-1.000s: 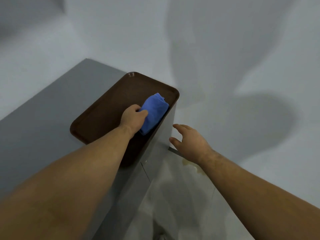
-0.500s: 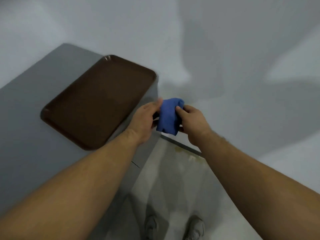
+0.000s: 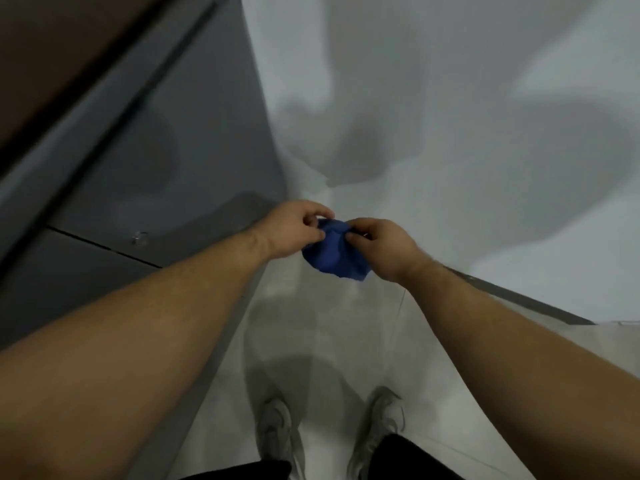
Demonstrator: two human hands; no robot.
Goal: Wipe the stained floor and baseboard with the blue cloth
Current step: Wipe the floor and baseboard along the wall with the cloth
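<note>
Both hands hold the blue cloth (image 3: 331,252) in the air in front of me, above the pale tiled floor (image 3: 349,344). My left hand (image 3: 294,230) pinches its upper left edge and my right hand (image 3: 381,245) pinches its upper right edge, so the cloth hangs bunched between them. A dark grey baseboard (image 3: 519,299) runs along the foot of the white wall to the right, partly behind my right forearm. No stain shows clearly; the cloth and hands cover the corner.
A grey cabinet (image 3: 180,161) with a small round knob (image 3: 139,238) stands close on my left. The brown tray (image 3: 45,46) lies on its top at the upper left. My two grey shoes (image 3: 277,434) stand on the floor below.
The cloth has left the tray and come into both hands. The view has tilted down toward the floor, and the hands with the cloth now hang lower, near the wall corner.
</note>
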